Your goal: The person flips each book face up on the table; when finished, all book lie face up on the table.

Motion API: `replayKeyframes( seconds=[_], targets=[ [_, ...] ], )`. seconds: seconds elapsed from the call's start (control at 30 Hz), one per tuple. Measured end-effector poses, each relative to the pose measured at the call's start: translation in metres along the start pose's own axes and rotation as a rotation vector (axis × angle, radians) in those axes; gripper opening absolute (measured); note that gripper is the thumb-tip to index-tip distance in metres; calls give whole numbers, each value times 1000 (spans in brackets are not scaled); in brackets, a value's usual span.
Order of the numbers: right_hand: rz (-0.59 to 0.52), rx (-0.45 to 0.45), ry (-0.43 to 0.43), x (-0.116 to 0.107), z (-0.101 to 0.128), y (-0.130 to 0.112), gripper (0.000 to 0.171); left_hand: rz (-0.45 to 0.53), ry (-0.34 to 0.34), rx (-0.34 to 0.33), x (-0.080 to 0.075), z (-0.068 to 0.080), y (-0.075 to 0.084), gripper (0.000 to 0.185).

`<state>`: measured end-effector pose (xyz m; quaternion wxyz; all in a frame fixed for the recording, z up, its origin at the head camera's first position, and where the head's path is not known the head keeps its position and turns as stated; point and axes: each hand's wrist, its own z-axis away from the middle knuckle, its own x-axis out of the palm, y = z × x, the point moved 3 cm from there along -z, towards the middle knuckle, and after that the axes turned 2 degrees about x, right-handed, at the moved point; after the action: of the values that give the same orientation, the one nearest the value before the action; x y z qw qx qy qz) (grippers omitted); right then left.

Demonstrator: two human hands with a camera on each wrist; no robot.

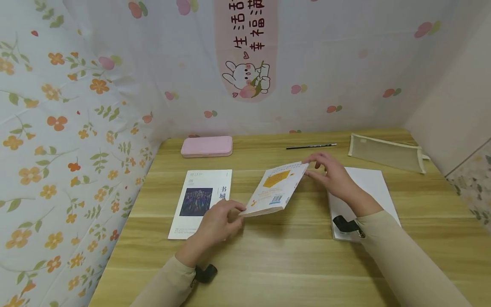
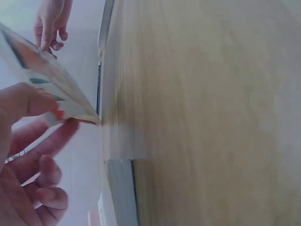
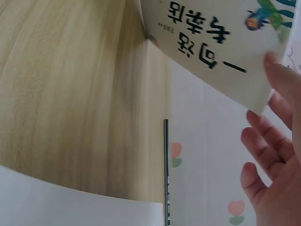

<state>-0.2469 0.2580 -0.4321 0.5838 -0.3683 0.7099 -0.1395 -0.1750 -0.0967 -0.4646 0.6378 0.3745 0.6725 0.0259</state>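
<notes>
A thin white paperback book [image 1: 270, 187] is held tilted above the wooden table between both hands, its back cover with an orange patch and barcode facing up. My left hand [image 1: 220, 221] pinches its near left corner between thumb and fingers. At the far right corner, my right hand [image 1: 335, 177] pinches the edge. The right wrist view shows the front cover [image 3: 211, 42], with large dark characters, on the underside. In the left wrist view, the thumb and fingertips of my left hand [image 2: 33, 141] grip the book's corner [image 2: 56, 89].
A white book [image 1: 222, 179] with a dark picture lies left, partly behind my left hand. White paper [image 1: 372, 183] lies under my right forearm. Along the back are a pink case [image 1: 207, 146], a black pencil [image 1: 310, 146] and a mesh pouch [image 1: 387, 152]. A patterned curtain [image 1: 326, 64] hangs behind the table.
</notes>
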Motion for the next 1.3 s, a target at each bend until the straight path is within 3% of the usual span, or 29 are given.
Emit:
replayKeyframes(
  seconds=[0.27,0.4,0.6,0.9,1.3],
  targets=[
    [-16,-32,126,-8,0,-3,20,99,239,62,-6,0,1,17],
    [-40,-40,165,-11,0,-6,16,111,315,71,-11,-1,1,16],
    [-86,-47,224,-13,-1,-10,13,121,337,70,-15,-2,1,17],
    [-132,43,230,-13,1,-13,17,255,417,192,-18,-3,1,22],
    [-179,60,222,-9,-2,-12,14,273,436,189,-20,0,0,28]
  ],
)
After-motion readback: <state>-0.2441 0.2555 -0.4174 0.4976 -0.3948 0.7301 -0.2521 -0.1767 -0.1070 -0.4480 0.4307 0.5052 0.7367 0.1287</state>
